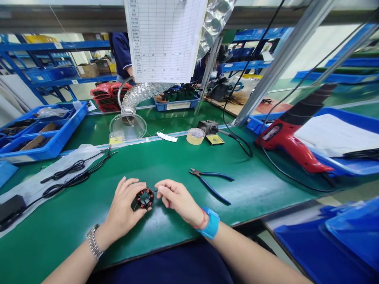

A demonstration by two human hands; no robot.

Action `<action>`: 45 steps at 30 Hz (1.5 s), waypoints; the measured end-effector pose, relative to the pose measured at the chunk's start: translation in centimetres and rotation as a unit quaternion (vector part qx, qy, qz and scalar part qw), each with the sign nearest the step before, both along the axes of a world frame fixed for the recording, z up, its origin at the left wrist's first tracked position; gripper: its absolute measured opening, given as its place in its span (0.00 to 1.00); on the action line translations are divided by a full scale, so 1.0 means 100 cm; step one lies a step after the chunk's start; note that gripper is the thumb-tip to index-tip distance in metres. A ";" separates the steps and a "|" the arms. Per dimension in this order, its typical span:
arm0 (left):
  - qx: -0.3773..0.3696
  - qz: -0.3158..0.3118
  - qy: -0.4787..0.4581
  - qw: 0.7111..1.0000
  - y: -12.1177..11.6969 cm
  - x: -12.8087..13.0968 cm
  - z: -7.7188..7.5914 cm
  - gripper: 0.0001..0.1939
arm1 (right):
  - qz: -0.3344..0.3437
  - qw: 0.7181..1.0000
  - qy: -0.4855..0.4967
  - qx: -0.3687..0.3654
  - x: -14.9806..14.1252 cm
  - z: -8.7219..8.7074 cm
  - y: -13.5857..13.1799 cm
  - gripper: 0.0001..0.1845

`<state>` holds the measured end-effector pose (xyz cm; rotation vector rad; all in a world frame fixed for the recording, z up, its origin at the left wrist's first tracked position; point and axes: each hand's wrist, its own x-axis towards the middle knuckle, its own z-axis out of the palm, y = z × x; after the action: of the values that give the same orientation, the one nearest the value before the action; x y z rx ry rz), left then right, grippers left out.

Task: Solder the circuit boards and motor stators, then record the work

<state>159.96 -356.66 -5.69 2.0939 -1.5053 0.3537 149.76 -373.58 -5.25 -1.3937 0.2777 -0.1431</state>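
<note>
My left hand [126, 199] grips a small motor stator [145, 198], a black ring with copper windings, between thumb and fingers just above the green mat. Close to the ring's right side, my right hand [174, 197] is pinched, with a short dark piece showing at its fingertips; what that piece is I cannot make out. A pair of diagonal cutters [211, 183] with blue handles lies to the right of my right hand, its handles spread. Black cables [77, 175] lie on a white plastic sheet left of my left hand.
A red heat gun [291, 138] rests at right by a blue tray [349, 157]. Behind the hands are a tape roll [196, 136], a soldering-iron stand [208, 127] and a clear fume funnel [128, 127]. Parts trays [56, 138] stand left. A person's sleeve [122, 53] shows beyond.
</note>
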 end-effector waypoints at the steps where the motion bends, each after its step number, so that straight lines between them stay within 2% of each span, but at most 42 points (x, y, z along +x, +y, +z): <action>1: 0.006 0.002 0.043 0.999 0.000 -0.001 0.001 0.25 | -0.005 0.998 -0.033 -0.055 -0.003 0.002 -0.001 0.11; 4: 0.011 0.003 0.136 0.991 -0.001 -0.005 0.005 0.25 | -0.002 0.975 -0.115 -0.190 -0.010 0.007 -0.003 0.10; 7: 0.000 0.009 0.206 0.979 -0.003 -0.007 0.009 0.24 | -0.026 0.955 -0.155 -0.251 -0.014 0.005 -0.002 0.11; 11: -0.016 0.032 0.278 0.960 -0.008 -0.005 0.009 0.24 | -0.030 0.946 -0.169 -0.276 -0.017 -0.005 0.004 0.14; 14: -0.014 0.041 0.295 0.954 -0.011 -0.004 0.005 0.23 | -0.026 0.946 -0.163 -0.279 -0.018 -0.012 0.008 0.16; 21: 0.029 0.024 0.287 0.957 -0.019 0.002 -0.018 0.24 | -0.017 0.942 -0.123 -0.313 -0.018 -0.026 0.015 0.17; 25: 0.086 0.001 0.332 0.939 -0.018 0.016 -0.023 0.29 | 0.026 0.932 -0.091 -0.350 -0.017 -0.029 0.001 0.18; 28: 0.086 0.020 0.372 0.924 -0.007 0.023 -0.019 0.36 | 0.026 0.927 -0.062 -0.369 -0.012 -0.027 -0.016 0.22; 29: 0.074 0.031 0.381 0.921 -0.002 0.024 -0.017 0.33 | 0.032 0.923 -0.060 -0.379 -0.010 -0.026 -0.021 0.23; 32: 0.023 0.053 0.390 0.919 0.008 0.024 -0.013 0.15 | 0.097 0.897 -0.084 -0.422 0.003 -0.023 -0.030 0.30; 34: -0.003 0.073 0.399 0.914 0.010 0.024 -0.012 0.10 | 0.145 0.881 -0.104 -0.439 0.014 -0.023 -0.029 0.37; 36: -0.009 0.116 0.425 0.898 0.007 0.024 -0.011 0.10 | 0.164 0.875 -0.110 -0.442 0.025 -0.025 -0.024 0.40; 39: -0.008 0.168 0.475 0.864 0.002 0.027 -0.011 0.12 | 0.150 0.878 -0.107 -0.442 0.035 -0.029 -0.015 0.34; 41: -0.029 0.169 0.509 0.844 -0.001 0.029 -0.011 0.13 | 0.133 0.877 -0.107 -0.449 0.036 -0.031 -0.011 0.28; 45: -0.099 0.166 0.566 0.801 -0.005 0.033 -0.016 0.13 | 0.092 0.867 -0.089 -0.482 0.030 -0.030 -0.007 0.23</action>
<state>163.28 -357.16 -7.27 1.7763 -0.3601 -0.5478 152.76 -374.30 -8.23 -2.3769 -0.1218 -0.2719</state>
